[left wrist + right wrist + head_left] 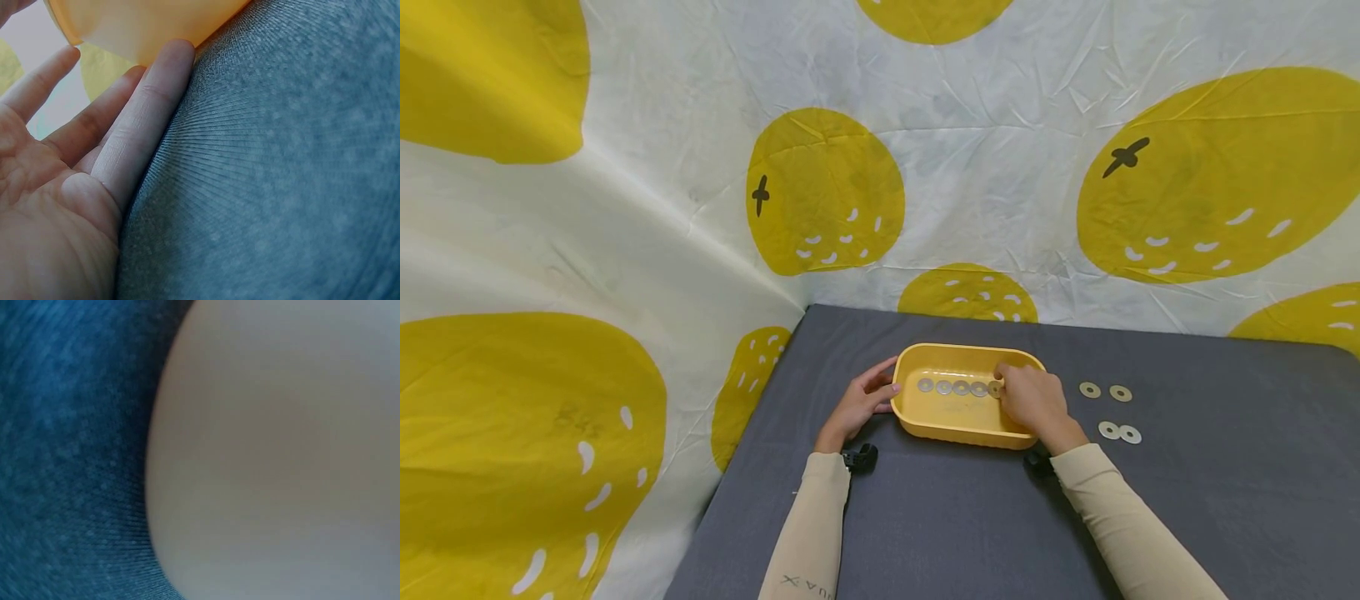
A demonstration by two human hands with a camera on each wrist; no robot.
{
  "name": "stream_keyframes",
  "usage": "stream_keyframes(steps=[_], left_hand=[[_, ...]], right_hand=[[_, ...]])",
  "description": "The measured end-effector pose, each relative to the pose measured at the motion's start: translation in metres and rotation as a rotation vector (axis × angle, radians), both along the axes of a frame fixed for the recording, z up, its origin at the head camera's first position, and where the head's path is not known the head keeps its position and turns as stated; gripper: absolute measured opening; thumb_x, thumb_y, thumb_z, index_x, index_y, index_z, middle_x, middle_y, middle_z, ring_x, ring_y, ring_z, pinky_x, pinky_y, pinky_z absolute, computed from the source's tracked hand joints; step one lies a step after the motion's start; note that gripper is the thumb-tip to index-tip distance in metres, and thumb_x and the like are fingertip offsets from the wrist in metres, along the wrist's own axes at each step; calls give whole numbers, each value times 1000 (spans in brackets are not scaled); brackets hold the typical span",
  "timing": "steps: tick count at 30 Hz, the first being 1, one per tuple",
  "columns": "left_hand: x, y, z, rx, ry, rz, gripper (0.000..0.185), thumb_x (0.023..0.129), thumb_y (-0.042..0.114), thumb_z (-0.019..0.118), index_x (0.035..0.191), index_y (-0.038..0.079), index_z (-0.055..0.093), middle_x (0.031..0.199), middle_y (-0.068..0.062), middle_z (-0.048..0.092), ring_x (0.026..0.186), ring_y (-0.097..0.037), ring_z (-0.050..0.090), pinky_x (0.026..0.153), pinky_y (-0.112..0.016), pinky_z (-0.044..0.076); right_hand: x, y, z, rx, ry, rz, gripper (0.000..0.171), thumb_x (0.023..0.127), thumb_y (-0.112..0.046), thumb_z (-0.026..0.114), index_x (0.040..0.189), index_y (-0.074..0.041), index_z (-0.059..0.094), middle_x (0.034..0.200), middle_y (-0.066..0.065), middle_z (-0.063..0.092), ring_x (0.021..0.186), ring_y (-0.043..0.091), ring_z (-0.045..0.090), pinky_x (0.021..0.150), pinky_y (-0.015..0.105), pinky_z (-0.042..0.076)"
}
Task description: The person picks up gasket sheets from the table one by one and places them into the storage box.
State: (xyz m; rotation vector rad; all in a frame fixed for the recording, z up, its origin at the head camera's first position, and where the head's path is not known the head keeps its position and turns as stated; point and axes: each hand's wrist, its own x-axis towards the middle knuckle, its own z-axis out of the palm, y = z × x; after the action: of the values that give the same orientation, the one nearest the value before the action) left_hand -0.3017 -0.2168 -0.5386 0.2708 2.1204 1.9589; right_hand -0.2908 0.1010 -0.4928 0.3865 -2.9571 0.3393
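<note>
"Where on the tabletop [955, 517] is the tray [966, 433]?"
"Toward the far edge; the left hand [856, 406] touches its left end, fingers straight."
"The right hand [1033, 400]?"
"Pinching the disc [994, 394] at the row's right end. I'd lay it flat beside the other 4 discs [956, 388] before releasing."

White fruit-print cloth [985, 192] behind a grey tabletop [962, 517]

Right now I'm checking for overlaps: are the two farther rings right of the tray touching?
Apart. The head view shows a strip of dark cloth between the farther pair's left ring and right ring.
</note>
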Motion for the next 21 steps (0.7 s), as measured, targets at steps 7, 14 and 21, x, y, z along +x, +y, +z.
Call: stream_keyframes(steps=[7, 14, 21], left_hand=[[-1, 1, 0, 0, -4, 1, 57, 98, 27, 72, 150, 37, 51, 141, -15, 57, 118, -27, 66, 87, -37, 63], [0, 1, 0, -3, 1, -9, 58, 98, 30, 72, 151, 35, 50, 141, -16, 57, 118, -28, 65, 87, -36, 63], [0, 1, -1, -6, 3, -5, 58, 99, 26, 70, 153, 34, 48, 142, -17, 56, 123, -34, 63, 88, -36, 63]], right_hand=[[1, 2, 0, -1, -5, -10, 22, 93, -18, 71, 112, -6, 74, 85, 11, 74, 63, 22, 60, 50, 43, 50], [3, 4, 1, -121, 14, -34, 18, 94, -16, 66, 107, -8, 75, 83, 8, 73, 59, 22, 56, 48, 38, 46], [6, 17, 2, -611, 39, 19, 16, 101, -16, 64, 107, -5, 73, 79, 10, 71, 59, 18, 57, 51, 25, 45]])
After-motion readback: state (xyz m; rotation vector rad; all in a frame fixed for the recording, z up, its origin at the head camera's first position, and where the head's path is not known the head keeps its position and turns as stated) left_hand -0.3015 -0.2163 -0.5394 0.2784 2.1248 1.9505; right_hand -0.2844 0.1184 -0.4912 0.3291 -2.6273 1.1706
